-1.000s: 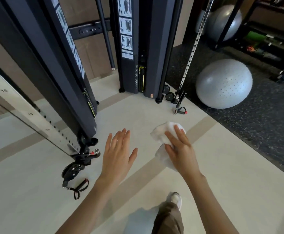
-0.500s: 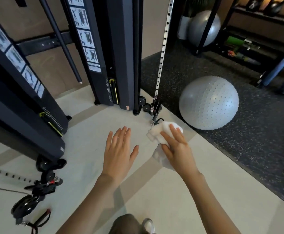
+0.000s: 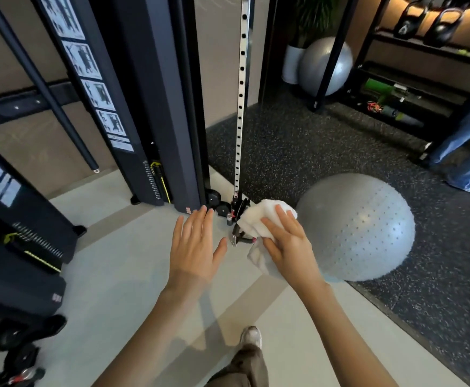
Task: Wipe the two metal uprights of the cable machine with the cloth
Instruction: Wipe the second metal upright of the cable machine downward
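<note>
A white cloth (image 3: 259,219) is gripped in the right hand (image 3: 286,241) and held out near the foot of the perforated metal upright (image 3: 241,107). The left hand (image 3: 194,247) is spread flat and holds nothing. Wiping appears not yet begun, and the cloth must next be laid against the rail. Its base is crowded by a pulley carriage (image 3: 238,208) and a grey exercise ball (image 3: 362,227).

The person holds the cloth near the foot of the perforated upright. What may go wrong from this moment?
1. The cloth in the right hand hangs loose near the pulley carriage at the foot of the upright; a corner might snag there.
2. The grey ball lies close beside that spot; a sideways step could strike it and unbalance the person.
3. The open left hand appears near the pulleys; fingers might get pinched.
</note>
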`<state>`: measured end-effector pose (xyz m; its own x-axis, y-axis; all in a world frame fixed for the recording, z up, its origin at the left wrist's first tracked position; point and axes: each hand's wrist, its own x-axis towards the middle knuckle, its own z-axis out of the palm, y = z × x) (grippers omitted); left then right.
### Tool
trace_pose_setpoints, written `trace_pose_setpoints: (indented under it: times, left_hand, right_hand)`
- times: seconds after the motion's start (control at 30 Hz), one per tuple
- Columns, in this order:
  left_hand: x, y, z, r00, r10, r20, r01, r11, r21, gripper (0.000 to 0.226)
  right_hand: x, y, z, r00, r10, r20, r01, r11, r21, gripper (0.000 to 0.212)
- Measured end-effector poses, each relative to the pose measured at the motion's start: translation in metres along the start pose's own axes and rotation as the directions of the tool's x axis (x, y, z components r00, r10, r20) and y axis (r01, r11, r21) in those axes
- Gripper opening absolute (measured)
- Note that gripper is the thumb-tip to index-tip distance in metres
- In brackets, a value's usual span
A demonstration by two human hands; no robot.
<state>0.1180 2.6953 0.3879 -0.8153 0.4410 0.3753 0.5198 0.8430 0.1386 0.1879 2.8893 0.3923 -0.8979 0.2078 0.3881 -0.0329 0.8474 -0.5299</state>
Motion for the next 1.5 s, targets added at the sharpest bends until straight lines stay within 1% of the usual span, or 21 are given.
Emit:
trace_pose_setpoints:
  times: [0.23,0.4,0.57,0.7,0.83,0.9,1.0,1.1,1.17,1.27,1.37,1.43,1.5]
  left_hand:
    - [0.127,0.035,0.040,0.990,0.003,-0.143,-0.004,1.000,-0.010,0.055]
    - [0.192,0.057,0.057,0.991,-0.010,-0.130,0.017,0.999,0.050,0.056]
    - [0.245,0.080,0.085,0.991,-0.062,-0.115,0.073,0.993,0.096,0.058]
    - [0.281,0.101,0.106,0.986,-0.120,-0.118,0.135,0.982,0.130,0.059]
    - [0.316,0.125,0.119,0.969,-0.208,-0.133,0.228,0.961,0.159,0.061]
    - [0.332,0.131,0.125,0.961,-0.240,-0.138,0.262,0.949,0.176,0.060]
    - [0.349,0.131,0.132,0.950,-0.277,-0.146,0.302,0.933,0.197,0.061]
    - [0.368,0.120,0.136,0.936,-0.317,-0.155,0.344,0.915,0.210,0.062]
    - [0.378,0.109,0.136,0.937,-0.312,-0.155,0.341,0.915,0.216,0.062]
    - [0.392,0.095,0.128,0.945,-0.272,-0.180,0.313,0.910,0.273,0.060]
    - [0.411,0.081,0.120,0.929,-0.271,-0.251,0.340,0.894,0.292,0.060]
    - [0.426,0.078,0.119,0.916,-0.298,-0.269,0.373,0.880,0.294,0.061]
    - [0.437,0.079,0.121,0.906,-0.314,-0.284,0.392,0.875,0.284,0.061]
  right_hand:
    - [0.122,0.077,-0.019,0.999,-0.009,0.040,0.010,1.000,-0.019,0.038]
    - [0.181,0.118,-0.023,0.998,-0.031,0.055,0.031,0.999,-0.014,0.038]
    - [0.237,0.163,-0.027,0.995,-0.072,0.068,0.070,0.997,0.025,0.037]
    - [0.278,0.202,-0.032,0.982,-0.150,0.117,0.144,0.988,0.055,0.037]
    - [0.318,0.241,-0.034,0.945,-0.254,0.207,0.237,0.966,0.105,0.041]
    - [0.336,0.253,-0.032,0.928,-0.303,0.217,0.286,0.952,0.105,0.043]
    - [0.360,0.262,-0.029,0.916,-0.329,0.230,0.306,0.943,0.129,0.041]
    - [0.387,0.265,-0.018,0.897,-0.387,0.213,0.370,0.921,0.120,0.042]
    - [0.406,0.260,-0.010,0.896,-0.398,0.199,0.378,0.917,0.128,0.042]
    - [0.432,0.248,-0.004,0.901,-0.409,0.142,0.387,0.908,0.163,0.041]
    - [0.456,0.239,-0.007,0.906,-0.417,0.072,0.396,0.896,0.200,0.040]
    - [0.470,0.240,-0.009,0.911,-0.411,0.025,0.397,0.893,0.214,0.038]
    - [0.480,0.245,-0.011,0.910,-0.414,0.015,0.402,0.890,0.217,0.038]
